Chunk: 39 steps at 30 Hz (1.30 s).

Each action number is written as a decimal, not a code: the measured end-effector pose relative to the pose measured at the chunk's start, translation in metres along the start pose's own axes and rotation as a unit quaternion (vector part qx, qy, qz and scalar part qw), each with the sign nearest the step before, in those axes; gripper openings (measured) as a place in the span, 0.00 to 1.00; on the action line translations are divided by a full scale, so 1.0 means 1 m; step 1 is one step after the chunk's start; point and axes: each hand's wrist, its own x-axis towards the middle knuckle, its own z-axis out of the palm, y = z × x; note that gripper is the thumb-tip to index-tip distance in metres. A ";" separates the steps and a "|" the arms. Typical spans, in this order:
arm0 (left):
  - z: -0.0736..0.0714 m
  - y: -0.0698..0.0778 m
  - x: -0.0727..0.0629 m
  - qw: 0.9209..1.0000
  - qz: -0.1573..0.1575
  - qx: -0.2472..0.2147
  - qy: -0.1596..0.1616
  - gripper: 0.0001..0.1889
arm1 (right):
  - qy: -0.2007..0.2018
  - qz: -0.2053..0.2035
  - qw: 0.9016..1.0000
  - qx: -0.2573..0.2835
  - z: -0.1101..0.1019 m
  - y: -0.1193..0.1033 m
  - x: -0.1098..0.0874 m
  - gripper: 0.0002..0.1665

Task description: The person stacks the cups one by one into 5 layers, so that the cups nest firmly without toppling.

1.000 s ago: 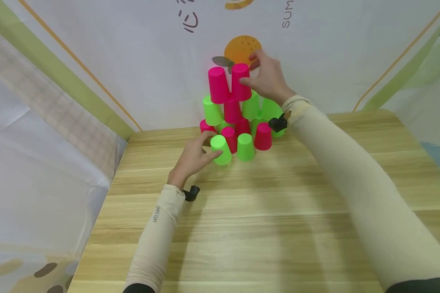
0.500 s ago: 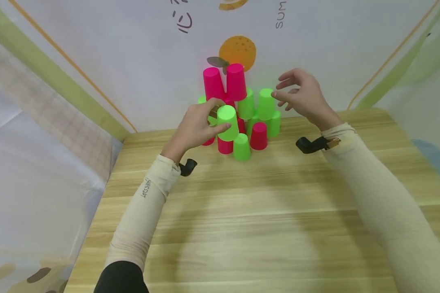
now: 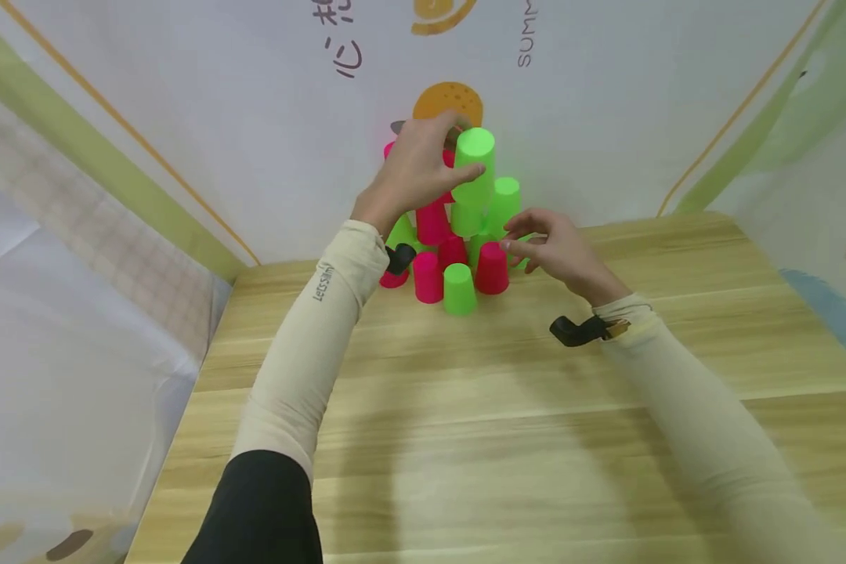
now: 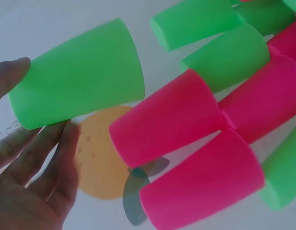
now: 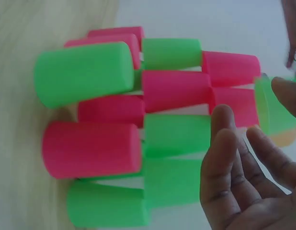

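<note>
My left hand [image 3: 417, 168] pinches an upside-down green cup [image 3: 475, 164] between thumb and fingers, high in front of the stack's right side. In the left wrist view this held green cup [image 4: 81, 72] is apart from the two top pink cups, one of them the nearer pink cup [image 4: 203, 182]. Lower down, my right hand [image 3: 560, 254] holds nothing, its fingers loosely bent beside the front pink cup [image 3: 492, 269]. The right wrist view shows several pink and green cups in stacked rows, with a middle-row pink cup [image 5: 176, 91] between green ones.
A front green cup [image 3: 460, 290] and another pink cup [image 3: 428, 278] stand upside down before the stack on the wooden table [image 3: 493, 439]. Close behind the stack hangs a white printed cloth [image 3: 578, 102]. More cloth [image 3: 77, 352] drapes along the left side.
My left hand has picked up the green cup from the front left of the table and raised it up and rightward. The right hand has left the top pink cup, moving right and down.
</note>
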 end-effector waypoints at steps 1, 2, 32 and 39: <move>0.000 0.002 0.005 1.000 0.001 0.010 0.003 0.27 | -0.006 0.004 1.000 -0.002 0.004 0.002 0.000 0.19; 0.001 0.003 0.009 1.000 0.002 0.022 0.008 0.27 | -0.008 0.006 1.000 -0.002 0.007 0.005 0.000 0.19; 0.035 -0.001 0.050 0.970 -0.073 0.230 0.010 0.26 | -0.082 0.010 0.996 -0.025 0.037 0.025 -0.003 0.19; 0.036 0.001 0.052 0.964 -0.057 0.258 0.006 0.27 | -0.080 0.007 0.996 -0.025 0.040 0.028 -0.004 0.19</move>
